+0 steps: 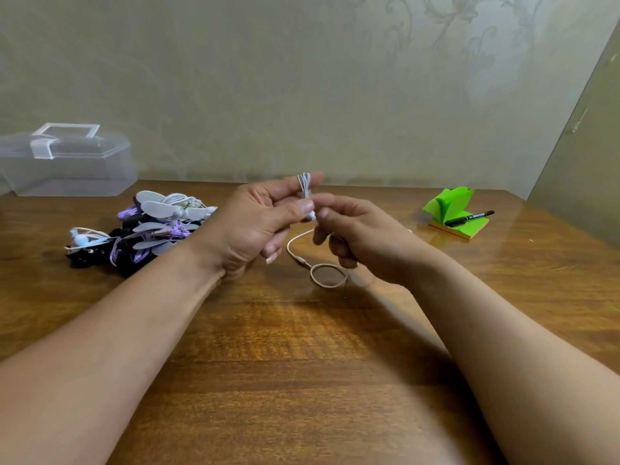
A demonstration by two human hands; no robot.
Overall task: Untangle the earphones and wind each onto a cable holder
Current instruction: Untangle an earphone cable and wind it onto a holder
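desk inventory, left to right: earphone winding in hand

- clear plastic box [67, 162]: lid closed, set at the far left edge of the wooden table [302, 364], against the wall.
- pile of earphones [144, 229]: white, purple, black and pale blue cables heaped with grey cable holders [157, 209], near the box and just left of the left hand.
- left hand [248, 223]: raised above the table; a small upright bundle of the white earphone cable [304, 186] is pinched between thumb and fingers.
- right hand [359, 236]: fingers curled, with thumb and forefinger closed on the same cable just below the bundle, beside a white earbud [312, 215].
- cable tail [327, 275]: hung from the hands in a curve, ended in a loop laid on the table between the wrists.
- green sticky-note pad [453, 209]: leaves fanned open, at the far right.
- black marker [469, 218]: laid across the pad.
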